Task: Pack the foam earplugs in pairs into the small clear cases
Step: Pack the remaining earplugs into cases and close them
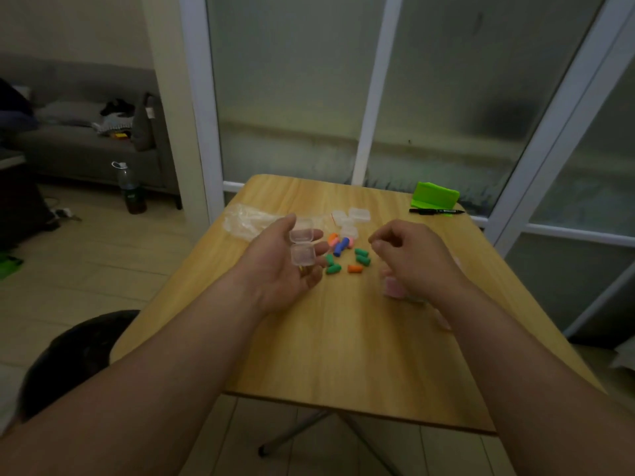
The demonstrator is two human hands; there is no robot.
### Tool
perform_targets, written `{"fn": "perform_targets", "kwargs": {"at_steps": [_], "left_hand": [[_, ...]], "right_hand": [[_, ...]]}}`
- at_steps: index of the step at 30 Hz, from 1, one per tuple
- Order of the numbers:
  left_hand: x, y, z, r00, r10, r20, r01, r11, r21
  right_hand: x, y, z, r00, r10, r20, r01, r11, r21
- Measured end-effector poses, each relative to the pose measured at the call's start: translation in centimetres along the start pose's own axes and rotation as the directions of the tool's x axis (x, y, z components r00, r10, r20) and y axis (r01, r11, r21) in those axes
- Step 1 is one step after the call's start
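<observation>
My left hand (281, 262) is turned palm up above the wooden table (336, 355) and carries a small clear case (302, 247) with its lid swung open, resting on the fingers. My right hand (409, 255) hovers to the right with its fingers curled, and nothing shows in it. Between the hands lie several foam earplugs (347, 255), green, orange, blue and pink. More clear cases (354, 219) sit just behind them. Something pink (395, 288), blurred, lies partly hidden under my right wrist.
A crumpled clear plastic bag (244, 219) lies at the table's far left. A green holder (434, 195) and a black marker (436, 211) sit at the far right corner. A dark stool (75, 355) stands by the table's left, and a bottle (130, 188) on the floor.
</observation>
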State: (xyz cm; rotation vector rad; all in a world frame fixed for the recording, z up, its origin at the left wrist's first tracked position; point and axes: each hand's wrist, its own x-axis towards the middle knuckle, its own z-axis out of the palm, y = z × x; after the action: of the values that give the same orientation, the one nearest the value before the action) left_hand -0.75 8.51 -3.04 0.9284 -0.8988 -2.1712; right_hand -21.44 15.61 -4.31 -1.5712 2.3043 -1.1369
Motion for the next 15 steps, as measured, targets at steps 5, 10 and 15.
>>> {"fn": "perform_targets", "kwargs": {"at_steps": [5,10,15], "left_hand": [[0.2,0.1,-0.2,1.0,-0.017,-0.012,0.016,0.999,-0.05],[0.8,0.0,-0.2,1.0,-0.013,-0.013,0.013,0.999,-0.04],[1.0,0.0,-0.4,1.0,-0.012,-0.023,0.012,1.0,-0.019]], "right_hand": [[-0.4,-0.3,1.2,0.986,-0.107,0.129,0.142,0.941,-0.307],[-0.3,-0.7,2.3,0.973,-0.152,0.171,0.214,0.869,-0.446],[-0.2,-0.5,2.6,0.979,-0.13,0.159,0.191,0.862,-0.47]]}}
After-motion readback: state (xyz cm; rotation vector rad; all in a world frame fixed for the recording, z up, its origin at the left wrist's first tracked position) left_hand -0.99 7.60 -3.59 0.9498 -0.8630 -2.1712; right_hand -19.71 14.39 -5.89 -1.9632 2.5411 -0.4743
